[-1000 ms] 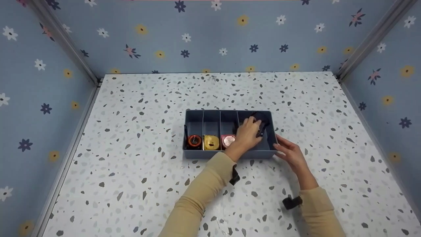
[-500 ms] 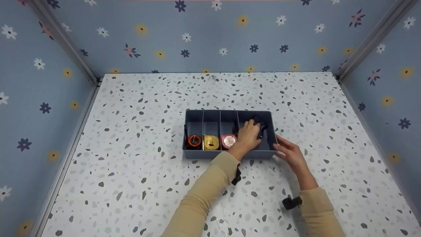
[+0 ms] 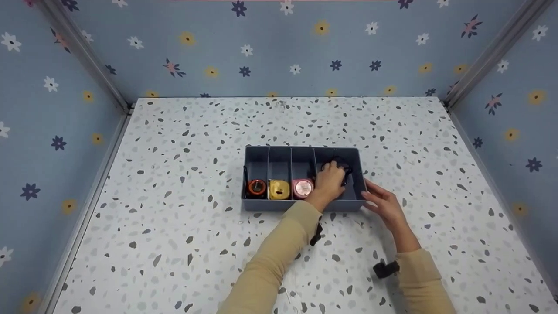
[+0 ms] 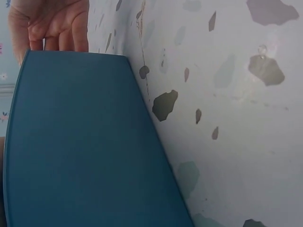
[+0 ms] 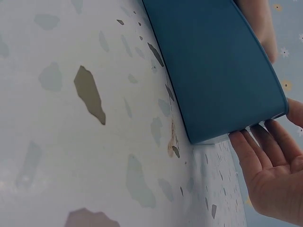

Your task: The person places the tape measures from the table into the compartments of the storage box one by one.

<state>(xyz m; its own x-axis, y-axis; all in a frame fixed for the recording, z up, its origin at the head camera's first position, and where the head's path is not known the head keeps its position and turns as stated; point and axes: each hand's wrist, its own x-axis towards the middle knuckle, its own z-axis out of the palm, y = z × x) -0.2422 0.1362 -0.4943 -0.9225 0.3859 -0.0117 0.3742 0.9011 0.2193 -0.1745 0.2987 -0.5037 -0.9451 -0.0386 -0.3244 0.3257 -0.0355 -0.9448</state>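
Note:
A blue-grey divided box (image 3: 301, 205) sits on the table. My left hand (image 3: 329, 181) reaches into its wide right compartment, fingers bent down onto a looped black cable (image 3: 348, 169); the fingertips are hidden. At the box's right end my right hand (image 3: 386, 207) holds the wall, its fingers (image 5: 272, 146) along the outside and thumb at the rim. Three tape measures lie at the near ends of the other compartments: an orange and black one (image 3: 256, 187), a yellow one (image 3: 279, 189) and a pink one (image 3: 303, 188). In the left wrist view the box's side wall (image 4: 85, 137) fills much of the picture.
The speckled white table (image 3: 196, 244) surrounds the box. Flowered blue panels (image 3: 279, 48) stand at the back and both sides. A thin black strap (image 3: 245, 174) sticks up at the box's left end.
My left hand has drawn slightly nearer inside the right compartment, and the black cable has settled lower and nearer, its loop now showing round the fingers. The right hand stays at the box's end.

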